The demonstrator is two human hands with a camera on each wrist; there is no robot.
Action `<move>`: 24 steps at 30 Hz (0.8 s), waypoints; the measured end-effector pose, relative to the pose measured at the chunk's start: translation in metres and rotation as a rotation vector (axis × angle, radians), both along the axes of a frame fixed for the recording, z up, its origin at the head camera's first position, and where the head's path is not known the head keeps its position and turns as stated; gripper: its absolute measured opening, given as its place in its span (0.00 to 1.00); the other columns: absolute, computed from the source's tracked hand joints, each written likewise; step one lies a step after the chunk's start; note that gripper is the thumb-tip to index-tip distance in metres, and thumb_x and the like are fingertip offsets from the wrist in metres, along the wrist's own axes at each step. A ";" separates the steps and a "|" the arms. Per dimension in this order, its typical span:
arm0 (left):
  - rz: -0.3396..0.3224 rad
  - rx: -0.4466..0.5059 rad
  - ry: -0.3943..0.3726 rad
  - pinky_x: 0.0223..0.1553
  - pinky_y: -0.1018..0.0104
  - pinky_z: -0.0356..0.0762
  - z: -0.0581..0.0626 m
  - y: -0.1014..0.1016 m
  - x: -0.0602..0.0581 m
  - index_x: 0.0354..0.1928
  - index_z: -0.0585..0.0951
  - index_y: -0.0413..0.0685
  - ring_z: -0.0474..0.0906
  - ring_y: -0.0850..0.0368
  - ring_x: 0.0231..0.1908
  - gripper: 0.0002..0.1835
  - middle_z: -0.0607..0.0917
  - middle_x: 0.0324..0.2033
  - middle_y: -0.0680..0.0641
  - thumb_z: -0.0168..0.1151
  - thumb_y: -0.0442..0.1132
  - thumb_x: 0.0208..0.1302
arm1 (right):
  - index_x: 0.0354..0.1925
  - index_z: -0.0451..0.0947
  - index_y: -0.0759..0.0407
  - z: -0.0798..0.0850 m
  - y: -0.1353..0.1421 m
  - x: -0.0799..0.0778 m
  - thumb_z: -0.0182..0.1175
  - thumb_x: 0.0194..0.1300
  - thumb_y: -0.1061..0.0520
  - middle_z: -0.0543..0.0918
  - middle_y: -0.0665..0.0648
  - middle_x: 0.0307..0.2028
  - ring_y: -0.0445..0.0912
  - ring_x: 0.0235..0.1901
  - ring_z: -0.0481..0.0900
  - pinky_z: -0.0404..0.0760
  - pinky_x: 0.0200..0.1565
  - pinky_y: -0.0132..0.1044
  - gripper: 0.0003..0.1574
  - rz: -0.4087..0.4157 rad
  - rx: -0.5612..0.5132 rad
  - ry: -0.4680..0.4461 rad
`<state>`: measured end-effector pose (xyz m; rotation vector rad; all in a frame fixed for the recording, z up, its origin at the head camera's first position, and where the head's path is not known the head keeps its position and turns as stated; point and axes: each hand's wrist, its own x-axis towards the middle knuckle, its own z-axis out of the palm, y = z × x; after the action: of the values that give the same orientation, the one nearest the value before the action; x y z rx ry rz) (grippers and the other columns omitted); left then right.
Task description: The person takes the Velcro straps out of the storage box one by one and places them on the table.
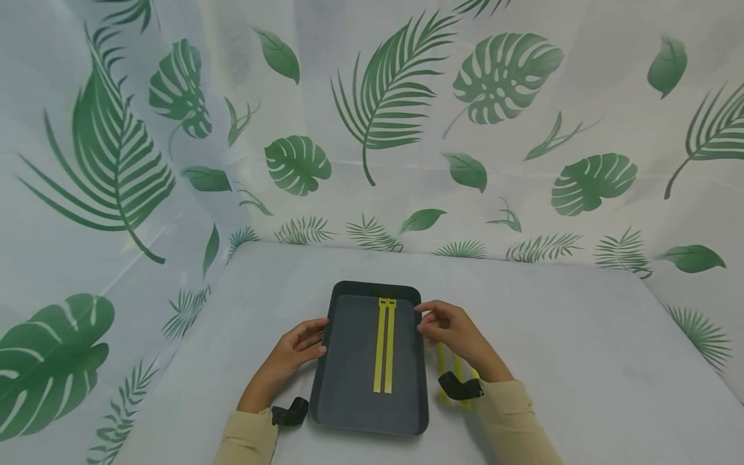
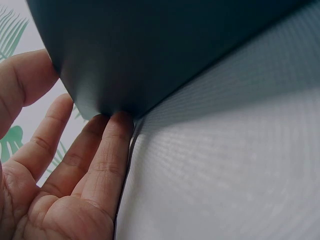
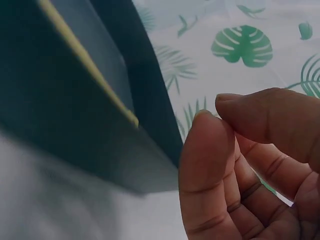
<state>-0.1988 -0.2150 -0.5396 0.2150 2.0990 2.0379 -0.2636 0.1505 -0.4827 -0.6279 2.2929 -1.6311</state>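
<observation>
A dark grey rectangular tray (image 1: 354,361) lies on the white surface. Two flat yellow straps with slotted heads (image 1: 383,342) lie lengthwise inside it, side by side. My left hand (image 1: 293,352) is at the tray's left side, its fingertips against the outer wall, as the left wrist view also shows under the tray side (image 2: 115,55). My right hand (image 1: 447,326) is at the tray's upper right edge with loosely bent fingers. In the right wrist view its thumb and fingertips (image 3: 205,145) come close together beside the tray, with nothing visible between them.
More yellow straps (image 1: 444,361) lie on the white surface right of the tray, partly hidden under the right forearm and its black wrist device (image 1: 460,386). Another black device (image 1: 290,412) is on the left wrist. White leaf-print cloth (image 1: 407,194) stands behind and at the sides.
</observation>
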 end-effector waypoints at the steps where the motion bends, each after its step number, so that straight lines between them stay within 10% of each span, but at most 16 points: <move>1: 0.000 -0.001 0.000 0.64 0.70 0.76 0.000 0.000 0.000 0.78 0.67 0.30 0.67 0.32 0.76 0.34 0.69 0.77 0.29 0.66 0.33 0.76 | 0.66 0.72 0.81 0.000 -0.002 -0.001 0.63 0.76 0.68 0.85 0.61 0.39 0.44 0.33 0.84 0.88 0.37 0.42 0.25 0.010 -0.001 0.000; 11: -0.004 -0.006 -0.003 0.65 0.68 0.76 0.000 0.000 -0.001 0.79 0.67 0.31 0.66 0.32 0.77 0.34 0.68 0.77 0.30 0.67 0.33 0.76 | 0.64 0.72 0.82 0.003 -0.025 -0.012 0.63 0.76 0.68 0.85 0.61 0.43 0.44 0.38 0.86 0.88 0.41 0.38 0.25 0.114 -0.012 0.009; 24: -0.014 0.016 -0.001 0.64 0.68 0.77 0.000 -0.002 -0.002 0.79 0.66 0.29 0.65 0.30 0.77 0.34 0.67 0.77 0.28 0.65 0.32 0.77 | 0.63 0.77 0.79 0.010 -0.051 -0.026 0.59 0.75 0.72 0.85 0.76 0.53 0.68 0.54 0.85 0.85 0.51 0.40 0.21 0.304 0.106 0.072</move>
<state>-0.2008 -0.2167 -0.5396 0.2303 2.0755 2.0464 -0.2899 0.0993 -0.4728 -0.9693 2.1847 -1.3576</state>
